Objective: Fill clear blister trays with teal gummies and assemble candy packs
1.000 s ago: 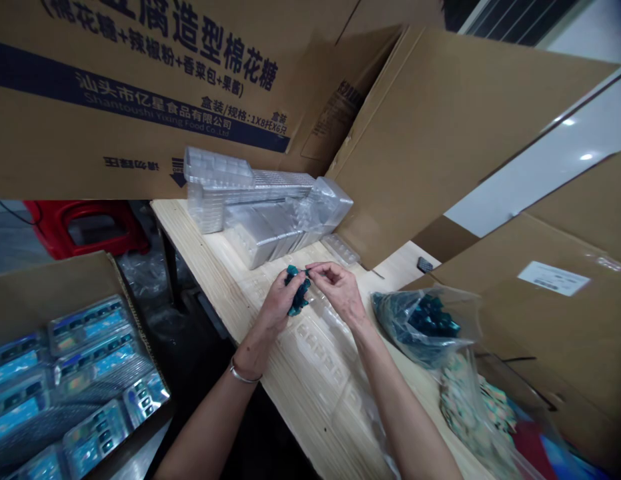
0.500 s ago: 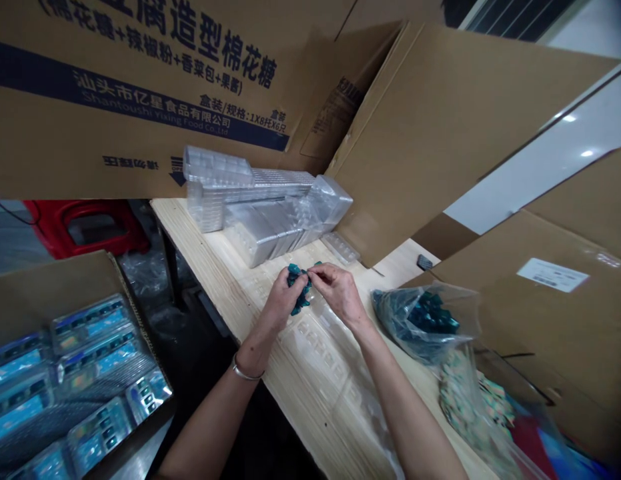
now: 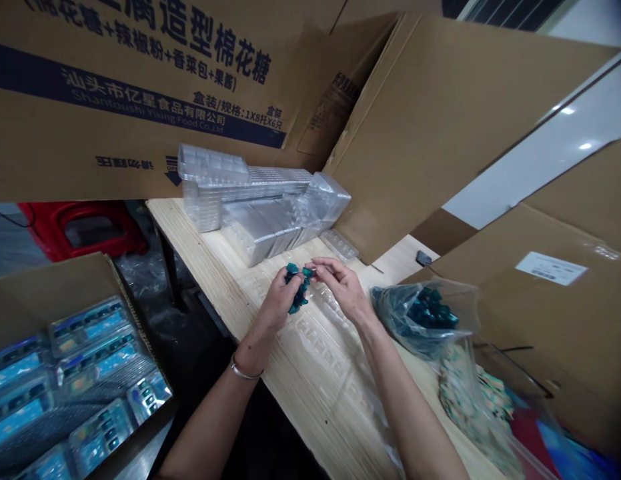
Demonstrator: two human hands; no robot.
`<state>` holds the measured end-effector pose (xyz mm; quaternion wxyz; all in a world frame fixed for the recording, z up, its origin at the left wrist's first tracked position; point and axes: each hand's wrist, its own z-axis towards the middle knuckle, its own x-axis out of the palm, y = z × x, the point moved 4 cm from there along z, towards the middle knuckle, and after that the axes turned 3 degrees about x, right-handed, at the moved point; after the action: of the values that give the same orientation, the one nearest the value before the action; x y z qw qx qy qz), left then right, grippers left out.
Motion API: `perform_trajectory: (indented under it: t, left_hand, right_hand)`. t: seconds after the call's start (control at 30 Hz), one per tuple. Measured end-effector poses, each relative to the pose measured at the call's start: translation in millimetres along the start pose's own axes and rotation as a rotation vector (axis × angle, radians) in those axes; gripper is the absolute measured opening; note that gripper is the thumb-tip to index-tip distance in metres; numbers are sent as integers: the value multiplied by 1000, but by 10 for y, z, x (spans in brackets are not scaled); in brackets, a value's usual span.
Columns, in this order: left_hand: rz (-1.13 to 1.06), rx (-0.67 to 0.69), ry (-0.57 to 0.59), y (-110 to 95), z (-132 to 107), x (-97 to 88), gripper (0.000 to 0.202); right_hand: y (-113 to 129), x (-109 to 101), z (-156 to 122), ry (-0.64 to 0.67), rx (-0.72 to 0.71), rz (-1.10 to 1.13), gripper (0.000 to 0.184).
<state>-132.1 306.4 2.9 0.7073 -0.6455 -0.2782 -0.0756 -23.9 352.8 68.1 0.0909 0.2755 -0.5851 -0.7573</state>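
Note:
My left hand is closed around a bunch of shiny teal wrapped pieces, which stick out past the thumb. Facing it, my right hand pinches a single teal piece at its fingertips, close against the bunch. Below both hands, clear plastic trays with small moulded pockets lie in a row along the wooden table. Right of my right hand, a clear bag holds more of the teal pieces.
Stacked clear trays stand at the table's back, against large cardboard boxes. Down left, an open carton holds filled blue packs. A red stool stands behind it. A bag of patterned pieces lies right.
My right fingers have lifted and opened out slightly, and a teal piece now shows at their tips. My left hand still holds the bunch. The view has shifted slightly.

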Motion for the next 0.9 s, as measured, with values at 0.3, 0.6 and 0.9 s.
perform_trajectory:
  t: [0.3, 0.6, 0.9]
  left_hand:
    - [-39, -9, 50, -38, -4, 19, 25]
    - [-185, -93, -16, -58, -16, -8, 26]
    - [-197, -141, -21, -65, -1, 5, 27]
  right_hand:
    - [-317, -43, -2, -52, 48, 133, 26]
    - [-480, -695, 604, -328, -86, -436, 14]
    - [-957, -552, 1067, -52, -64, -866, 21]
